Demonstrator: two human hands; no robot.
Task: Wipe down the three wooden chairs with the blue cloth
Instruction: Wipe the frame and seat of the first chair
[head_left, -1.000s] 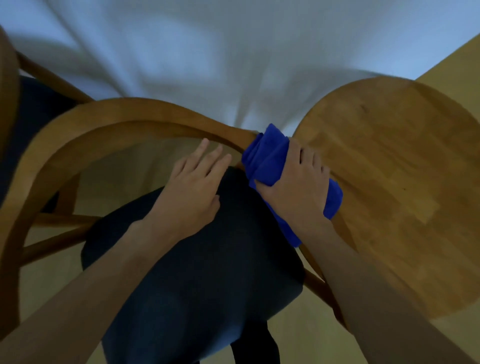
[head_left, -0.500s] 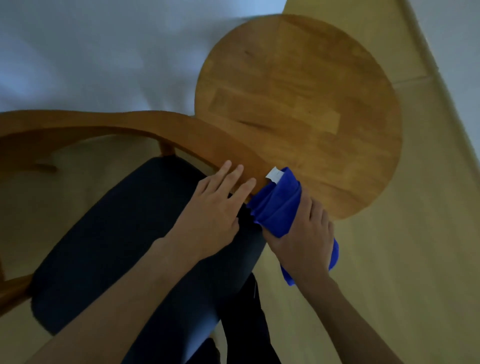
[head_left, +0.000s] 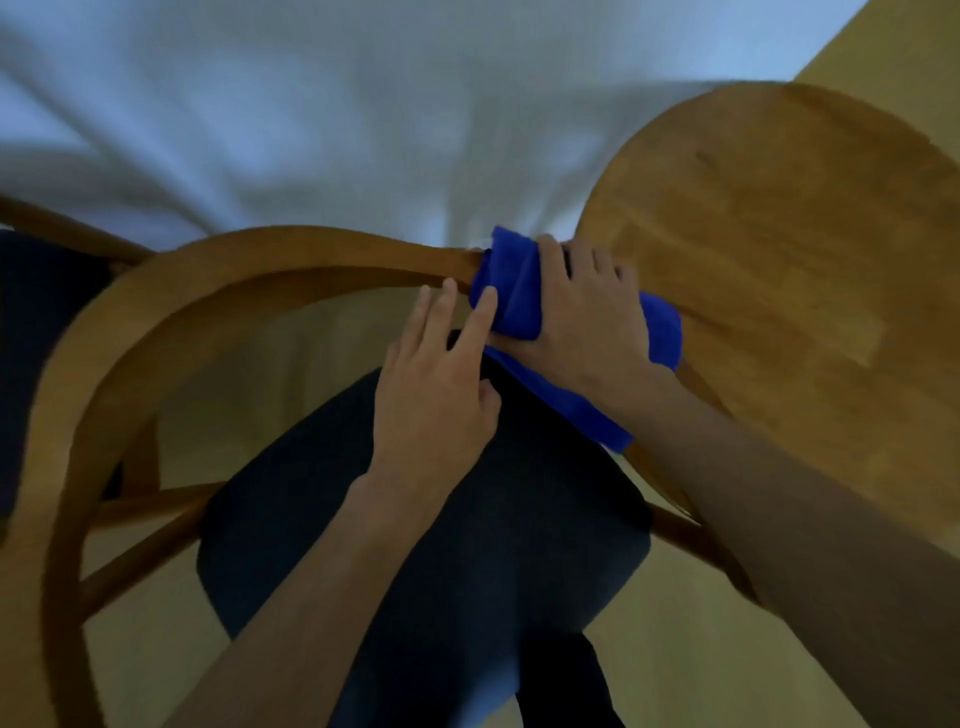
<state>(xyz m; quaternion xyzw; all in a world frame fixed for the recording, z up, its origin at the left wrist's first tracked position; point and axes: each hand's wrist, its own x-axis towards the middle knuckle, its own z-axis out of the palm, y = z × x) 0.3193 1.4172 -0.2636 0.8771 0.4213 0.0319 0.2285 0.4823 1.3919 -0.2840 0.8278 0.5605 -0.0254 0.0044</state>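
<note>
A wooden chair with a curved backrest rail (head_left: 218, 270) and a dark blue seat cushion (head_left: 467, 545) stands below me. My right hand (head_left: 587, 317) grips the blue cloth (head_left: 514, 291), which is wrapped over the right part of the rail. My left hand (head_left: 436, 379) lies beside it with straight fingers, fingertips touching the rail and the cloth's edge. A second chair's round wooden seat (head_left: 779, 270) is at the right. Part of a third chair (head_left: 57, 228) with a dark cushion shows at the far left.
A white tablecloth (head_left: 363, 104) hangs across the top of the view, close behind the chair backs. Light wooden floor (head_left: 675, 649) shows under and between the chairs.
The view swung back left, so the round seat sits farther right again. My right hand slid the cloth up along the rail toward its top. My left hand stays beside it.
</note>
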